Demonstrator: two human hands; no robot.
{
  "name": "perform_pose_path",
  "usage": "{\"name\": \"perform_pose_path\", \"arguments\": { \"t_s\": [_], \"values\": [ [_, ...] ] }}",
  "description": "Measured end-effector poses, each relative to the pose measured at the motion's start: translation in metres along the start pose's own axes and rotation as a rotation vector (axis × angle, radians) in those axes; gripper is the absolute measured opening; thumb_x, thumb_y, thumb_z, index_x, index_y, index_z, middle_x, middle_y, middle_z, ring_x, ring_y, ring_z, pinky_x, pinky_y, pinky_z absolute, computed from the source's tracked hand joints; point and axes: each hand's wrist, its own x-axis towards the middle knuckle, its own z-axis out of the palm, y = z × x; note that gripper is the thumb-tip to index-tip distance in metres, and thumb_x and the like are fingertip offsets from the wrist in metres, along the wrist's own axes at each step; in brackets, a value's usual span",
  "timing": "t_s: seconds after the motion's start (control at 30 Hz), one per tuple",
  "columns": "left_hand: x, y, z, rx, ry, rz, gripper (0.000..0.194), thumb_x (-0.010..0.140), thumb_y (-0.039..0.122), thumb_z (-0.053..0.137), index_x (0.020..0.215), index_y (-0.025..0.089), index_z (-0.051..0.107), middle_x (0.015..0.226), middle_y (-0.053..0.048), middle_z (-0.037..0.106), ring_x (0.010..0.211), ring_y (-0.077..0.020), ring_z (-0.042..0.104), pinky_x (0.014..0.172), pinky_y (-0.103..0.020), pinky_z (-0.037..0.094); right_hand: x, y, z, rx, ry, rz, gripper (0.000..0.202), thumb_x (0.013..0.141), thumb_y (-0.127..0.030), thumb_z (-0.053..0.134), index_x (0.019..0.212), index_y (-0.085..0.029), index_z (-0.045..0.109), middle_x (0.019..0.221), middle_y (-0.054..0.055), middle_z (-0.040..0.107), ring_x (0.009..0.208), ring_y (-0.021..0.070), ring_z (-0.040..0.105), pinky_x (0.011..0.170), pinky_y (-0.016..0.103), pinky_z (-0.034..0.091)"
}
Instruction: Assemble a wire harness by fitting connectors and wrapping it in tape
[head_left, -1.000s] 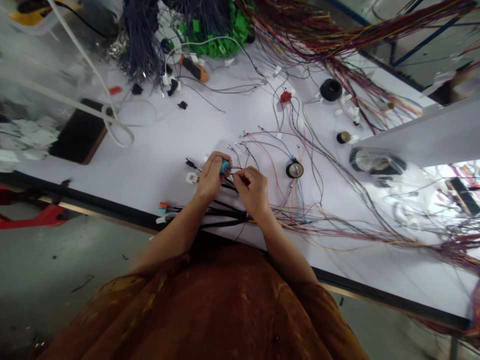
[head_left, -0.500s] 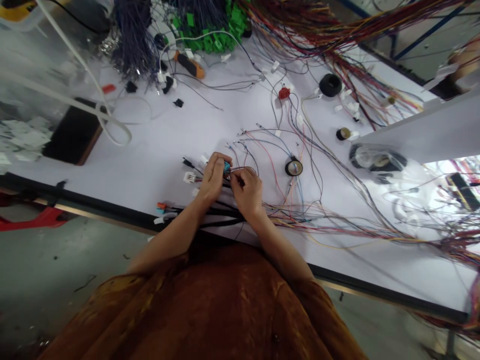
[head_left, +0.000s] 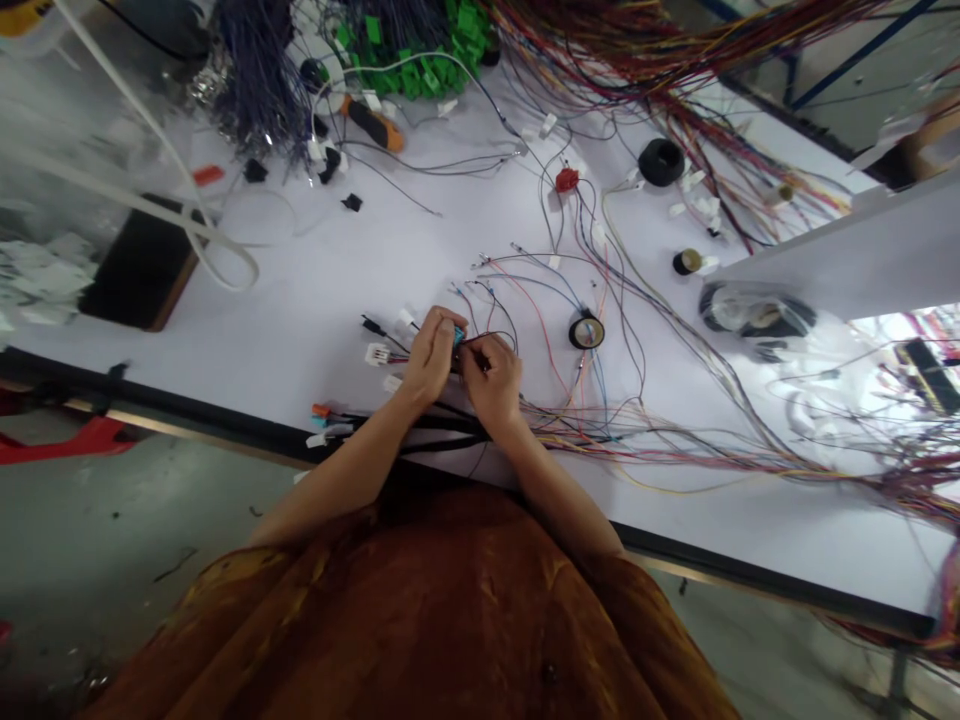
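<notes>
Near the front edge of the white table, my left hand [head_left: 433, 358] is closed round a small blue connector [head_left: 458, 336], which shows only in part between its fingers. Just right of it, my right hand [head_left: 491, 375] pinches thin wires that run to the connector; its fingertips almost touch my left hand. A white connector [head_left: 377, 354] and a black connector [head_left: 372, 325] lie left of my hands. Below them, an orange connector [head_left: 322, 410] sits at the end of black sleeved cables [head_left: 442, 423]. Loose wire ends lie just beyond my fingers.
A roll of black tape [head_left: 586, 330] stands to the right, with another roll [head_left: 661, 162] farther back. Green connectors [head_left: 427, 65] and wire bundles fill the back. An orange-handled tool [head_left: 373, 124], a red connector [head_left: 567, 180] and a dark block [head_left: 140, 265] lie around.
The blue connector has turned slightly between my left fingers. My hands stay close together in nearly the same place, and the view has shifted a little.
</notes>
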Motion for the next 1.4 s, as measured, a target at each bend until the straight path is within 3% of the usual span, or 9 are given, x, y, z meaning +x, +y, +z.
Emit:
{"name": "perform_pose_path", "arguments": {
  "t_s": [0.13, 0.3, 0.4, 0.5, 0.67, 0.77, 0.9, 1.13, 1.4],
  "values": [
    [0.0, -0.001, -0.001, -0.03, -0.004, -0.041, 0.027, 0.097, 0.04, 0.05, 0.083, 0.021, 0.063, 0.077, -0.002, 0.055, 0.07, -0.014, 0.049, 0.065, -0.024, 0.043, 0.0, 0.002, -0.007, -0.019, -0.07, -0.04, 0.013, 0.09, -0.02, 0.053, 0.078, -0.021, 0.059, 0.079, 0.002, 0.062, 0.076, 0.0148, 0.057, 0.071, 0.027, 0.043],
    [-0.001, -0.002, 0.001, 0.012, -0.037, 0.003, 0.025, 0.094, 0.04, 0.056, 0.08, 0.02, 0.064, 0.076, -0.002, 0.055, 0.07, -0.0134, 0.05, 0.064, -0.024, 0.043, -0.004, 0.004, -0.005, -0.025, -0.017, -0.078, 0.015, 0.089, -0.017, 0.052, 0.077, -0.02, 0.06, 0.078, 0.002, 0.062, 0.073, 0.0139, 0.056, 0.068, 0.027, 0.043],
    [0.003, -0.004, 0.0, -0.081, -0.025, -0.079, 0.028, 0.092, 0.041, 0.057, 0.075, 0.019, 0.061, 0.069, -0.001, 0.053, 0.061, -0.0114, 0.048, 0.055, -0.023, 0.041, -0.005, -0.001, -0.008, -0.005, -0.053, -0.091, 0.016, 0.089, -0.018, 0.053, 0.076, -0.02, 0.061, 0.075, 0.001, 0.061, 0.072, 0.013, 0.056, 0.067, 0.026, 0.043],
    [0.01, -0.006, -0.003, -0.304, 0.068, -0.225, 0.034, 0.094, 0.042, 0.051, 0.07, 0.019, 0.055, 0.062, 0.001, 0.049, 0.051, -0.0088, 0.044, 0.045, -0.021, 0.036, -0.004, -0.007, -0.024, 0.038, -0.118, -0.084, 0.017, 0.09, -0.023, 0.054, 0.076, -0.02, 0.063, 0.072, 0.0, 0.06, 0.068, 0.012, 0.056, 0.066, 0.025, 0.045],
    [0.02, 0.005, -0.008, -0.561, 0.1, -0.395, 0.048, 0.094, 0.054, 0.049, 0.062, 0.019, 0.044, 0.051, 0.004, 0.038, 0.042, -0.0058, 0.035, 0.04, -0.018, 0.033, 0.007, 0.008, -0.066, 0.113, 0.067, 0.036, 0.016, 0.091, -0.026, 0.054, 0.089, -0.02, 0.068, 0.083, 0.002, 0.067, 0.077, 0.0134, 0.063, 0.073, 0.028, 0.05],
    [0.02, 0.011, -0.008, -0.613, 0.072, -0.444, 0.053, 0.094, 0.059, 0.046, 0.059, 0.019, 0.042, 0.048, 0.005, 0.035, 0.038, -0.0048, 0.031, 0.037, -0.017, 0.031, 0.009, 0.02, -0.084, 0.088, -0.047, 0.062, 0.013, 0.089, -0.025, 0.058, 0.086, -0.019, 0.069, 0.084, 0.002, 0.069, 0.079, 0.0136, 0.064, 0.073, 0.028, 0.05],
    [0.021, 0.011, -0.007, -0.74, 0.072, -0.444, 0.05, 0.101, 0.047, 0.037, 0.062, 0.017, 0.048, 0.051, 0.004, 0.043, 0.04, -0.0042, 0.04, 0.04, -0.016, 0.035, -0.003, 0.016, -0.1, 0.008, -0.155, -0.034, 0.013, 0.089, -0.021, 0.06, 0.08, -0.019, 0.069, 0.078, 0.001, 0.066, 0.075, 0.0126, 0.06, 0.07, 0.026, 0.047],
    [0.02, 0.009, -0.002, -0.735, 0.095, -0.483, 0.031, 0.1, 0.031, 0.045, 0.076, 0.016, 0.057, 0.065, 0.001, 0.056, 0.047, -0.0034, 0.044, 0.047, -0.015, 0.04, -0.042, 0.008, -0.108, -0.171, -0.408, -0.027, 0.014, 0.092, -0.021, 0.059, 0.095, -0.018, 0.072, 0.083, 0.003, 0.062, 0.074, 0.0129, 0.059, 0.069, 0.026, 0.045],
    [0.019, 0.0, -0.001, -0.544, 0.088, -0.393, 0.02, 0.094, 0.032, 0.057, 0.08, 0.018, 0.058, 0.07, 0.001, 0.055, 0.052, -0.0044, 0.047, 0.05, -0.015, 0.042, -0.06, 0.009, -0.098, -0.449, -0.403, -0.028, 0.018, 0.094, -0.029, 0.058, 0.101, -0.017, 0.07, 0.091, 0.006, 0.061, 0.084, 0.0179, 0.059, 0.073, 0.029, 0.043]
  ]
}}
